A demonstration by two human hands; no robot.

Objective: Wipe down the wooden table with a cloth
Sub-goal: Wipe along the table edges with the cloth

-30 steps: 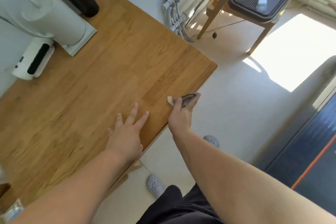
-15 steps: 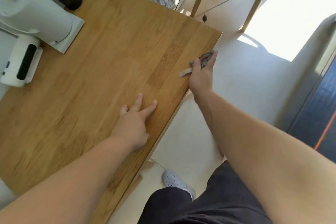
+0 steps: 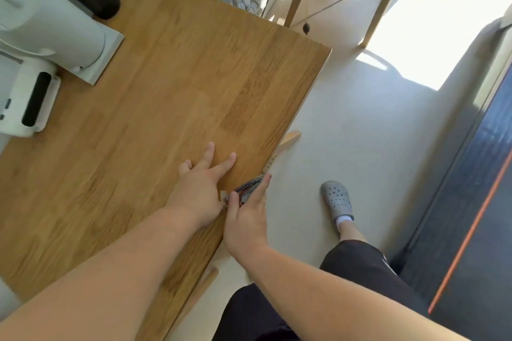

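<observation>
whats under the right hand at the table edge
A small grey cloth, pinched by the right hand against the edge of the wooden table. Only a crumpled strip shows between thumb and forefinger; the rest is covered by the hand.

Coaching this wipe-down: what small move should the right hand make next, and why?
Probably slide the cloth along the table edge toward the near corner: the right hand pinches it over that edge, and the left hand lies flat on the top right beside it, blocking any sweep inward.

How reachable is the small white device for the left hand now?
Probably yes, with a stretch: the left hand lies flat on the wooden table, with only bare wood between it and the small white device.
</observation>
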